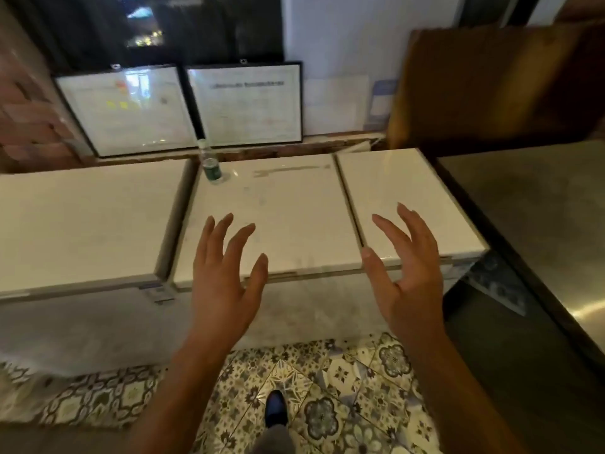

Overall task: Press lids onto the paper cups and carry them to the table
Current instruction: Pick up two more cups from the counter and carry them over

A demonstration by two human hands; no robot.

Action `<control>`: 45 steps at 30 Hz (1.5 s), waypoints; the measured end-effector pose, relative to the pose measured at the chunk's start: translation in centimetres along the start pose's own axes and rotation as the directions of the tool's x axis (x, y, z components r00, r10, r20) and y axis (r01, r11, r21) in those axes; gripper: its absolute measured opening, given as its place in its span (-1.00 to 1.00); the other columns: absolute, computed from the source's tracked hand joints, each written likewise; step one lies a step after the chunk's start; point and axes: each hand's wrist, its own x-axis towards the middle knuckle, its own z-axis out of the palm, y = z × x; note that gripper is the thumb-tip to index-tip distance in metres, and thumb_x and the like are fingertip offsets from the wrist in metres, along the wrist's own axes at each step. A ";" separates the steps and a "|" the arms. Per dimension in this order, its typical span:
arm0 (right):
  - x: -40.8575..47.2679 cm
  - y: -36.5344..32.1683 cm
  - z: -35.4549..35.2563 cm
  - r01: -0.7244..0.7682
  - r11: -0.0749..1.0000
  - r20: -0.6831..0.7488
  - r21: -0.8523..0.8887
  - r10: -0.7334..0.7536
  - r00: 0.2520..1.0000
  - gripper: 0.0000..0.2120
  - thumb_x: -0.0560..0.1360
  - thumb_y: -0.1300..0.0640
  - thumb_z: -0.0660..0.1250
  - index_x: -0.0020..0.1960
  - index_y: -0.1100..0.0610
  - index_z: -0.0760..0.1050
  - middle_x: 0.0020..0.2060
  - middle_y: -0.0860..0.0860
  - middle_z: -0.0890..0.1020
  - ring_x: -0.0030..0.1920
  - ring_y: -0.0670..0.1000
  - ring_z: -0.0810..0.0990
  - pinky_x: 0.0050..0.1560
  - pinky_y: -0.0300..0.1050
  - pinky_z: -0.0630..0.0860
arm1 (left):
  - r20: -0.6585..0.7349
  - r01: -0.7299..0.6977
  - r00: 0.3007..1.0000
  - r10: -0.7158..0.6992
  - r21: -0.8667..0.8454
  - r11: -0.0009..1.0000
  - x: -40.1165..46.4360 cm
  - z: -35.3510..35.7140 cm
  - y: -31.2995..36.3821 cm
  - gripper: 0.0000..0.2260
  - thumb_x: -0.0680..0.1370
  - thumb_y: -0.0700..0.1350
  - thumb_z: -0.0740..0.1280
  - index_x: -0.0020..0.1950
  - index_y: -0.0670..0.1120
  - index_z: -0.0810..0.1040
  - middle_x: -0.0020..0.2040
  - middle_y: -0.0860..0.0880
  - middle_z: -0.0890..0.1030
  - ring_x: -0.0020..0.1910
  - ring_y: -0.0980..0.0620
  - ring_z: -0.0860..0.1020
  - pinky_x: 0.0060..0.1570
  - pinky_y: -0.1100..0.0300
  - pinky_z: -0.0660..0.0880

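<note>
1. No paper cup and no lid shows anywhere in this view, so where the task's things are cannot be told from here; they are presumably somewhere outside the frame.

2. Both hands are empty. The left hand is raised with its fingers spread and lightly bent, holding nothing. The right hand is likewise spread, palm turned inward, thumb apart from the fingers, gripping nothing.

3. The hands hang in the air in front of the white chest freezers, over their front edge rather than resting on the lids.

4. Risk, as I judge it: with the cups out of sight, the person must turn or walk to find them, and the view is blurred, which suggests head movement. A hasty turn could bring an elbow against the steel counter at the right.

5. A small plastic bottle stands upright near the back edge of the middle freezer lid, well apart from both hands; a wide sweep of the left arm could topple it.

6. Two framed documents lean against the wall behind the freezers, and a dark shoe stands on the patterned tile floor below, so footing looks level.
</note>
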 end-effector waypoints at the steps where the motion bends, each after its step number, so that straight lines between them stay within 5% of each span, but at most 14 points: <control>1: 0.3 1.1 -1.3 -0.039 0.998 -0.033 -0.040 0.038 0.999 -0.55 0.60 -0.08 0.31 0.45 0.03 0.52 0.57 -0.03 0.35 0.61 0.03 0.23 0.54 0.12 0.30 | 0.032 -0.037 0.999 0.037 -0.023 0.999 1.2 1.9 0.8 -0.56 0.64 0.09 0.24 0.50 -0.01 0.43 0.61 -0.06 0.28 0.67 -0.08 0.05 0.54 -0.02 0.10; 11: 3.2 12.7 -13.7 -0.435 0.845 -0.387 -0.312 0.305 0.870 -0.51 0.59 -0.12 0.30 0.50 -0.05 0.44 0.59 -0.02 0.31 0.58 0.01 0.26 0.50 0.16 0.34 | 0.279 -0.248 0.893 0.353 -0.351 0.903 12.4 22.9 12.7 -0.53 0.63 0.14 0.18 0.46 -0.06 0.47 0.57 -0.12 0.36 0.64 -0.15 0.15 0.57 0.04 0.05; 15: 5.1 14.9 -17.9 -0.546 0.758 -0.502 -0.358 0.336 0.797 -0.51 0.59 -0.16 0.28 0.50 -0.09 0.43 0.60 -0.04 0.28 0.59 -0.04 0.21 0.47 -0.06 0.23 | 0.341 -0.293 0.810 0.478 -0.470 0.833 16.1 29.5 18.9 -0.54 0.63 0.13 0.19 0.47 -0.04 0.46 0.59 -0.08 0.34 0.65 -0.12 0.13 0.56 -0.04 0.08; 20: 4.2 17.0 -22.5 -0.677 0.653 -0.662 -0.339 0.347 0.665 -0.52 0.59 -0.14 0.30 0.50 -0.11 0.43 0.60 -0.08 0.30 0.60 -0.03 0.23 0.51 0.03 0.28 | 0.384 -0.357 0.672 0.634 -0.582 0.731 18.1 35.5 26.8 -0.56 0.62 0.09 0.24 0.46 -0.04 0.47 0.57 -0.11 0.36 0.62 -0.13 0.19 0.53 -0.08 0.21; 24: 2.1 18.2 -26.1 -0.764 0.588 -0.783 -0.267 0.330 0.528 -0.54 0.59 -0.09 0.33 0.48 -0.12 0.44 0.58 -0.07 0.32 0.59 -0.05 0.25 0.47 -0.12 0.20 | 0.396 -0.361 0.549 0.736 -0.682 0.636 16.7 39.2 32.7 -0.55 0.62 0.09 0.25 0.46 -0.05 0.47 0.57 -0.08 0.35 0.63 -0.09 0.15 0.51 -0.02 0.19; 30: -4.2 19.6 -32.6 -0.858 0.489 -0.889 -0.157 0.308 0.338 -0.53 0.58 -0.08 0.34 0.48 -0.17 0.42 0.59 -0.10 0.30 0.59 -0.04 0.23 0.47 0.00 0.25 | 0.374 -0.348 0.363 0.854 -0.795 0.496 10.6 43.2 42.0 -0.55 0.61 0.09 0.23 0.47 -0.04 0.45 0.58 -0.09 0.33 0.64 -0.09 0.12 0.51 0.05 0.10; 35: -10.5 21.9 -39.8 -0.899 0.432 -0.924 -0.068 0.313 0.220 -0.52 0.56 -0.09 0.33 0.47 -0.15 0.44 0.58 -0.08 0.32 0.56 -0.06 0.26 0.35 -0.38 0.11 | 0.408 -0.305 0.295 0.864 -0.817 0.490 3.2 45.5 49.2 -0.54 0.61 0.18 0.18 0.47 0.05 0.43 0.59 -0.03 0.30 0.65 -0.07 0.11 0.55 -0.18 0.18; 37: -13.2 23.0 -43.0 -0.905 0.421 -0.925 -0.061 0.317 0.210 -0.53 0.57 -0.07 0.35 0.47 -0.14 0.44 0.57 -0.12 0.31 0.55 -0.07 0.26 0.38 -0.32 0.17 | 0.430 -0.293 0.273 0.860 -0.815 0.500 0.0 46.4 52.1 -0.53 0.60 0.19 0.18 0.48 0.07 0.41 0.59 -0.01 0.30 0.64 -0.08 0.14 0.53 -0.26 0.21; 41: -18.6 24.9 -49.4 -0.937 0.333 -0.927 -0.104 0.308 0.213 -0.53 0.58 -0.03 0.37 0.48 -0.06 0.46 0.58 -0.04 0.33 0.57 0.05 0.28 0.50 0.22 0.33 | 0.410 -0.365 0.229 0.883 -0.805 0.468 -6.3 47.6 57.5 -0.49 0.59 0.18 0.21 0.51 0.05 0.40 0.60 -0.02 0.29 0.65 -0.07 0.09 0.56 -0.14 0.13; 45: -23.3 26.9 -54.7 -0.963 0.231 -0.932 -0.141 0.297 0.208 -0.50 0.56 -0.09 0.33 0.48 0.00 0.47 0.55 0.05 0.37 0.56 0.12 0.30 0.48 0.23 0.35 | 0.417 -0.427 0.148 0.897 -0.791 0.438 -11.6 49.5 61.9 -0.49 0.61 0.19 0.23 0.53 0.08 0.37 0.63 0.00 0.25 0.67 -0.03 0.02 0.56 -0.02 0.04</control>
